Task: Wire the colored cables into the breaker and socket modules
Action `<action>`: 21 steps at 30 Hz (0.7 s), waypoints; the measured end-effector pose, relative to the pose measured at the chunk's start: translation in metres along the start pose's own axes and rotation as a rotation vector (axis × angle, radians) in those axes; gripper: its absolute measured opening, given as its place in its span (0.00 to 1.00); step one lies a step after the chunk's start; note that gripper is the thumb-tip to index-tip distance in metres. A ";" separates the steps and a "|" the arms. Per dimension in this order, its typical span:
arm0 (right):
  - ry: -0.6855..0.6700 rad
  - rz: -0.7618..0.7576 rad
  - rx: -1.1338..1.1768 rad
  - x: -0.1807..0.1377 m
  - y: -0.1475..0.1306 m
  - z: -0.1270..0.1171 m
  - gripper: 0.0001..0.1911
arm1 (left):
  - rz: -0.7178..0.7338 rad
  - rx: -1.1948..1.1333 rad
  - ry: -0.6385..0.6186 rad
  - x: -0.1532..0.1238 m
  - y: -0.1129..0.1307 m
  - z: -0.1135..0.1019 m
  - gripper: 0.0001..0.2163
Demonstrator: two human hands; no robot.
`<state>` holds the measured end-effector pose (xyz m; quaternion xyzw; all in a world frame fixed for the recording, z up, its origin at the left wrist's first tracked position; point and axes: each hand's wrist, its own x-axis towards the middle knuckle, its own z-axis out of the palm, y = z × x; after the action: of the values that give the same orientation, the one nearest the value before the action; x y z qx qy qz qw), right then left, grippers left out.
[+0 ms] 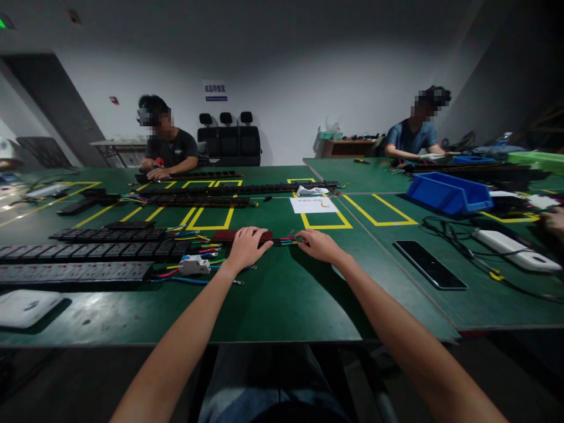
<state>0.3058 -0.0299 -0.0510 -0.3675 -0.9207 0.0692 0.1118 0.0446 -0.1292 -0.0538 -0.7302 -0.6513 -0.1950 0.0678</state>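
In the head view, my left hand (pixel 247 249) grips a dark red strip (pixel 224 236) lying on the green table, its fingers over the top and the thumb along the near side. Several thin coloured wires (pixel 284 241) come out of the strip's right end. My right hand (pixel 321 245) pinches those wires between thumb and fingers near their ends. Part of the strip is hidden under my left hand. To the left lie black and grey socket strips (pixel 79 272) with loose wires, and a small white-grey breaker-like block (pixel 194 265) sits among the wires.
A black phone (pixel 429 264), a white power strip (pixel 517 249) with black cables and a blue bin (pixel 448 192) stand right. A paper sheet (pixel 314 205) and long black strips (pixel 238 189) lie beyond my hands. A white device (pixel 29 308) is near left. Two people work across the table.
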 end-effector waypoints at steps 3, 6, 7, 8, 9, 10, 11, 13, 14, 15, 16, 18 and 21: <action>0.003 -0.004 0.008 0.000 0.000 0.000 0.16 | 0.003 0.003 -0.003 0.000 0.000 0.000 0.24; 0.021 0.003 -0.003 0.000 0.000 0.000 0.16 | 0.002 0.006 -0.003 0.000 0.001 -0.001 0.24; 0.025 0.014 -0.011 0.000 -0.001 0.000 0.16 | 0.001 0.007 -0.003 0.000 0.001 -0.001 0.24; 0.025 0.029 -0.019 0.000 -0.001 0.000 0.15 | 0.000 0.007 -0.003 -0.001 0.001 -0.001 0.24; 0.021 0.048 -0.027 -0.001 -0.002 -0.001 0.13 | 0.000 0.007 -0.003 -0.001 0.001 -0.002 0.24; 0.014 0.064 -0.033 -0.001 -0.003 -0.002 0.12 | 0.000 0.008 -0.003 -0.001 0.002 -0.002 0.24; 0.010 0.074 -0.035 -0.001 -0.003 -0.002 0.11 | 0.001 0.008 -0.004 -0.001 0.002 -0.002 0.24; 0.010 0.082 -0.031 0.000 -0.004 -0.003 0.11 | 0.001 0.006 -0.005 -0.001 0.001 -0.002 0.23; 0.012 0.083 -0.025 0.000 -0.004 -0.003 0.11 | 0.001 0.004 -0.006 -0.001 0.001 -0.002 0.23; 0.015 0.085 -0.020 0.000 -0.003 -0.003 0.11 | 0.002 0.003 -0.007 0.000 0.001 -0.002 0.24; 0.019 0.087 -0.017 0.001 -0.003 -0.002 0.11 | 0.003 0.002 -0.009 0.000 0.001 -0.002 0.24; 0.037 0.086 -0.020 0.002 -0.002 0.000 0.10 | 0.003 0.005 -0.009 -0.001 0.001 -0.002 0.24; 0.098 0.064 -0.042 0.003 0.000 0.006 0.11 | 0.000 0.018 -0.003 -0.001 0.002 -0.001 0.23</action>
<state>0.3021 -0.0277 -0.0567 -0.4018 -0.9032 0.0353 0.1469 0.0461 -0.1305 -0.0526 -0.7298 -0.6531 -0.1881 0.0737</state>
